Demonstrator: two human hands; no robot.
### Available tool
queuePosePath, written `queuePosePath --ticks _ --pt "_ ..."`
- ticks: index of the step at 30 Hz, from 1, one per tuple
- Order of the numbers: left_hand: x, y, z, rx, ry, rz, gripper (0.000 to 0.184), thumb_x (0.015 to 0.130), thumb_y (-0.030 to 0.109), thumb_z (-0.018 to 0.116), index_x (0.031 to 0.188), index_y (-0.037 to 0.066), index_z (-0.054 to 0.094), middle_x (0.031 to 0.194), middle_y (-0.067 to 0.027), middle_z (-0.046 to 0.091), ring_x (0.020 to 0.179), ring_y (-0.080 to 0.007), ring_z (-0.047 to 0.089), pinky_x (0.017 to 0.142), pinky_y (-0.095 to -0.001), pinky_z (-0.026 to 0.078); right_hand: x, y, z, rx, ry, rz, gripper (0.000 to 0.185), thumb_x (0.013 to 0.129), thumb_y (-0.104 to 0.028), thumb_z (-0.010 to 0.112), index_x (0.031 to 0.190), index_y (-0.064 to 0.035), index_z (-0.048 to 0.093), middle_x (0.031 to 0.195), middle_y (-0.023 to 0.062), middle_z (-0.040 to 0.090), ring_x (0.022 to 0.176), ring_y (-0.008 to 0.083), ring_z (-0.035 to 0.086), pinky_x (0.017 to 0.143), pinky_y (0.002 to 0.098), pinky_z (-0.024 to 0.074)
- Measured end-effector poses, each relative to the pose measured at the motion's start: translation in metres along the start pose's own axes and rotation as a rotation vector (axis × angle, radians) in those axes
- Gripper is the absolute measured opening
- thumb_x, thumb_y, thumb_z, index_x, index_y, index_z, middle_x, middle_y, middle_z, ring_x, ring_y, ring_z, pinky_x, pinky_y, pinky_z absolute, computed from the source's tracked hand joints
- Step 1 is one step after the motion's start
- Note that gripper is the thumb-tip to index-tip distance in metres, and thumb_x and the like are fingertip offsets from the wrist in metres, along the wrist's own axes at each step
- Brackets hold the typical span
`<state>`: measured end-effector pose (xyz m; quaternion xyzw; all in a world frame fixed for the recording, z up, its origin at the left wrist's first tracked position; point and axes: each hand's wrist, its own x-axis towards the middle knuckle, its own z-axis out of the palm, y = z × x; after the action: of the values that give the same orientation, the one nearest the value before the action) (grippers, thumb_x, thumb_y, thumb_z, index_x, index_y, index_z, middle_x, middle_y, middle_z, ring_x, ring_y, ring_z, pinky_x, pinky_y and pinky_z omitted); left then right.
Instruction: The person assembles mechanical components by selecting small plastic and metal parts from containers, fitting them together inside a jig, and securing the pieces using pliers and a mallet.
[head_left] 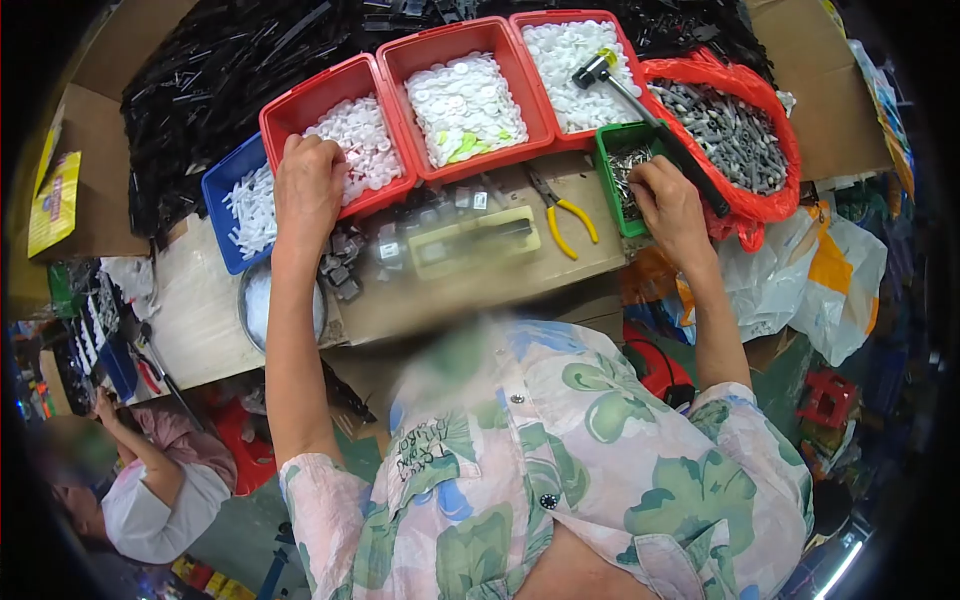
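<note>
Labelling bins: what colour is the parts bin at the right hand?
The parts bin is green, best seen in head view.

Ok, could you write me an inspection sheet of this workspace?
Surface: brown tabletop, bare in patches.
Work items: three red bins and a blue bin hold mostly white parts; a green bin holds small metal pieces.
Clutter: yellow-handled pliers on the tabletop; hammer, its head over the right red bin.
Hands: left hand at the left red bin; right hand at the green bin; grips unclear.
Cables: none clearly seen.
Surroundings: cardboard on both sides, dark pile behind the bins, another person at lower left.
</note>
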<state>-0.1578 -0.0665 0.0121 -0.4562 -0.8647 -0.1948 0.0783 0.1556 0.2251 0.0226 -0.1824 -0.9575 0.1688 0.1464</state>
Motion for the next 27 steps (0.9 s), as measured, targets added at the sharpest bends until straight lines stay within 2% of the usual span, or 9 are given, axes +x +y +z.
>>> queuePosePath --ticks 6,8,10,12,14,18,22,25,27 --pt "-0.001 0.017 -0.012 0.031 0.069 0.008 0.008 0.08 -0.001 0.067 0.087 -0.002 0.063 0.089 -0.0165 0.063 0.085 -0.0348 0.057 0.079 -0.043 0.048 0.004 -0.02 -0.007 0.119 0.057 -0.014 0.01 0.084 0.002 0.064 0.093 0.0016 0.062 0.087 0.016 0.058 0.081 0.0351 0.062 0.07 0.0422 0.0486" --pt "-0.007 0.029 -0.017 -0.32 0.115 -0.082 0.01 0.084 -0.001 0.066 0.092 -0.003 0.061 0.085 -0.0164 0.062 0.081 -0.0339 0.06 0.073 -0.0398 0.049 0.007 -0.032 -0.007 0.167 0.074 -0.029 0.01 0.083 0.003 0.064 0.093 0.0012 0.062 0.087 0.0148 0.059 0.081 0.0334 0.063 0.07 0.0404 0.0493" --pt "-0.016 0.057 -0.024 -0.44 0.077 -0.212 0.007 0.088 0.0 0.067 0.092 -0.002 0.062 0.084 -0.0112 0.064 0.075 -0.0242 0.064 0.066 -0.0319 0.049 0.012 -0.048 -0.003 0.29 0.1 -0.09 0.01 0.083 0.003 0.065 0.092 0.0005 0.063 0.089 0.0134 0.061 0.081 0.0314 0.064 0.07 0.0377 0.0502" --pt "-0.025 0.083 -0.026 -1.175 0.021 -0.501 0.008 0.089 0.001 0.069 0.096 0.001 0.065 0.084 -0.0039 0.066 0.073 -0.0114 0.063 0.063 -0.0239 0.049 0.016 -0.067 0.006 0.401 0.092 -0.116 0.01 0.083 0.003 0.065 0.093 0.0003 0.063 0.088 0.0134 0.062 0.081 0.0309 0.065 0.07 0.037 0.0504" --pt "-0.036 0.095 -0.017 -1.407 -0.069 -0.572 0.012 0.089 0.002 0.071 0.099 0.004 0.067 0.085 0.001 0.065 0.072 -0.0053 0.061 0.063 -0.0188 0.048 0.02 -0.086 0.012 0.515 0.08 -0.148 0.011 0.083 0.003 0.066 0.093 0.0001 0.064 0.088 0.0133 0.063 0.081 0.0303 0.065 0.069 0.0363 0.0507" --pt "-0.055 0.113 0.004 -1.949 -0.228 -0.714 0.021 0.09 0.017 0.074 0.104 0.005 0.065 0.094 -0.0028 0.066 0.075 -0.0082 0.057 0.059 -0.0162 0.044 0.025 -0.121 0.017 0.737 0.026 -0.192 0.013 0.082 0.003 0.067 0.095 0.0003 0.065 0.087 0.0138 0.063 0.079 0.029 0.065 0.067 0.0357 0.051" --pt "-0.069 0.124 0.013 -2.099 -0.212 -0.791 0.021 0.091 0.023 0.073 0.1 0.008 0.063 0.094 -0.0008 0.065 0.072 -0.0056 0.053 0.056 -0.0129 0.042 0.027 -0.136 0.022 0.795 0.042 -0.265 0.013 0.082 0.004 0.067 0.094 0.0012 0.065 0.086 0.0141 0.063 0.077 0.0293 0.065 0.067 0.0356 0.0508" --pt "-0.081 0.117 0.023 -1.631 -0.18 -0.808 0.019 0.092 0.022 0.073 0.1 0.008 0.063 0.091 -0.0005 0.064 0.067 -0.0053 0.053 0.054 -0.0133 0.042 0.027 -0.141 0.021 0.788 -0.001 -0.26 0.013 0.082 0.005 0.066 0.094 0.0014 0.065 0.086 0.014 0.063 0.077 0.0299 0.065 0.066 0.0359 0.0507" --pt "-0.084 0.113 0.028 -1.654 -0.162 -0.819 0.018 0.092 0.02 0.073 0.1 0.007 0.063 0.09 -0.0011 0.065 0.066 -0.006 0.054 0.054 -0.0142 0.042 0.027 -0.142 0.02 0.774 -0.012 -0.273 0.013 0.082 0.006 0.066 0.094 0.0014 0.065 0.086 0.0141 0.062 0.077 0.03 0.065 0.066 0.0361 0.0507"
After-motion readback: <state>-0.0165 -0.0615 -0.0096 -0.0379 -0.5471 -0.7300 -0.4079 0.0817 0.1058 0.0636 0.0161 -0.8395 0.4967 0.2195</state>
